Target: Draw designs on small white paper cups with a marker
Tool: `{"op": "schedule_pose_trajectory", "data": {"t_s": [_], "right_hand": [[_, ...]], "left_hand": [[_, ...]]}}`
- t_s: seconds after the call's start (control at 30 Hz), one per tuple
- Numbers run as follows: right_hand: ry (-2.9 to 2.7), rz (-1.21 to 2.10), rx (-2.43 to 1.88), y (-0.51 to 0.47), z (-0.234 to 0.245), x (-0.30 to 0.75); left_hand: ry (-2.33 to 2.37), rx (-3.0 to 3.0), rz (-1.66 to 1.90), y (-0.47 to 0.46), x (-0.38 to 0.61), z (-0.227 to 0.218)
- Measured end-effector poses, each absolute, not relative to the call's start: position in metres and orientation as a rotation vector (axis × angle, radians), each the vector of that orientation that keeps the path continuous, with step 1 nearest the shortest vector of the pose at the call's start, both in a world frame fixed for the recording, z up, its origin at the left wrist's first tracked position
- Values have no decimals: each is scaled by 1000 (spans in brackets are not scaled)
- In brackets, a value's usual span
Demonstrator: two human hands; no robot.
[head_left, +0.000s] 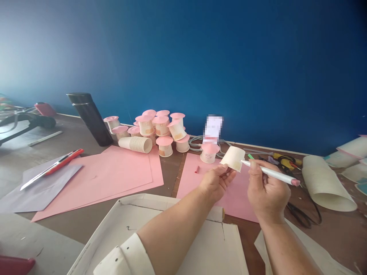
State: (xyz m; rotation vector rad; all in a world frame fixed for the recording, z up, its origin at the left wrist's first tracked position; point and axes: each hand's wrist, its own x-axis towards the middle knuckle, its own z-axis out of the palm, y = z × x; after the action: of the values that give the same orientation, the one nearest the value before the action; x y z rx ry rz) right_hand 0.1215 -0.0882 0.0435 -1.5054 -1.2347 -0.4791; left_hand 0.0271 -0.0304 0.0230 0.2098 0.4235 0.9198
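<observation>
My left hand [215, 182] is closed on a small white paper cup [233, 157], held tilted above the table. My right hand [266, 188] grips a white marker [272, 174] with a pink end. The marker's tip touches the cup's side. Under both hands lies a pink paper sheet [191, 176] with a small red cap [196, 169] on it. Both hands hover above the near edge of the table.
Several pink-lidded paper cups [160, 130] are piled by the blue wall, beside a stack of plain cups [136, 144] on its side. A black flask [91, 118], a red box cutter [53, 167], large pink sheets [109, 173], scissors [304, 215], rolled paper [325, 183] and a white cardboard tray [126, 214] surround me.
</observation>
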Motion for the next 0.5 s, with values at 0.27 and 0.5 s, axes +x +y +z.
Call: {"op": "schedule_pose_trajectory", "data": {"t_s": [0.27,0.5], "right_hand": [[-1246,-458,-1517,-89,44,119],[-1255,-459,-1509,-88,43,120]], "left_hand": [[409,250,917,-31,28,20],[420,317,900,-30,28,18]]}}
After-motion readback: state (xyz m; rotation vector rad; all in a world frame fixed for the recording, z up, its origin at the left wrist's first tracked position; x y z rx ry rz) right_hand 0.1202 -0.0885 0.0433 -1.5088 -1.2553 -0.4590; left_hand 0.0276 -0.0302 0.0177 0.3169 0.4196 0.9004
